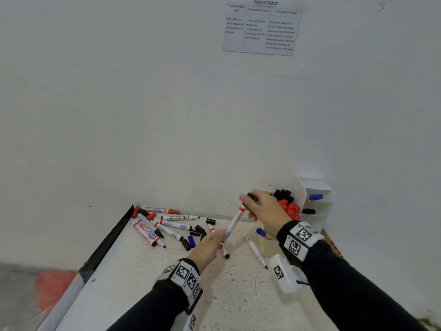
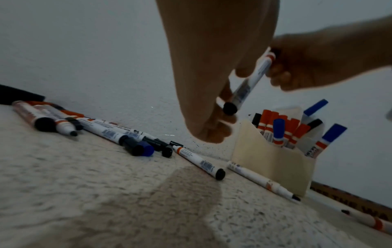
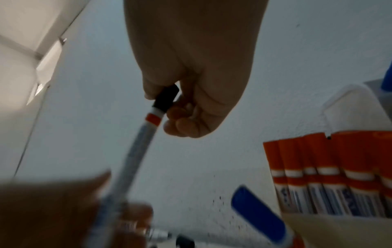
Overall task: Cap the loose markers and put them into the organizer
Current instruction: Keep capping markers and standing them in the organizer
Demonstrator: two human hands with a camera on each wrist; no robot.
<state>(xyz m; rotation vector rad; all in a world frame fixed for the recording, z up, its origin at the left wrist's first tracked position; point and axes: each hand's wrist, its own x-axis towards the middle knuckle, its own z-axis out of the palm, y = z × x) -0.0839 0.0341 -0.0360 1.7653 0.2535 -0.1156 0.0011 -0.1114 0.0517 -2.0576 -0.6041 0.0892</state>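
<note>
**Black cap going on, plenty still loose**

Black plastic is what I see pinched in my right hand (image 1: 263, 207): a cap (image 3: 166, 98) seated on the tip end of a white marker (image 1: 233, 223), though I can't tell whether it is pushed fully home. My left hand (image 1: 210, 246) curls around the lower end of that same marker, which slants up in the air between the two hands, above the table (image 1: 238, 295) and just left of the organizer (image 2: 273, 166).

By my reading the job is partly done. The organizer at the far right already holds a cluster of capped markers, red, black and blue. Left to do: this marker needs dropping in, and a pile of markers (image 1: 157, 228) lies at the far left of the table, several with bare tips. Loose caps (image 1: 198, 231) sit beside that pile, and one uncapped thin marker (image 1: 255, 250) lies just in front of the organizer. I'd judge more than half a dozen pieces remain.
</note>
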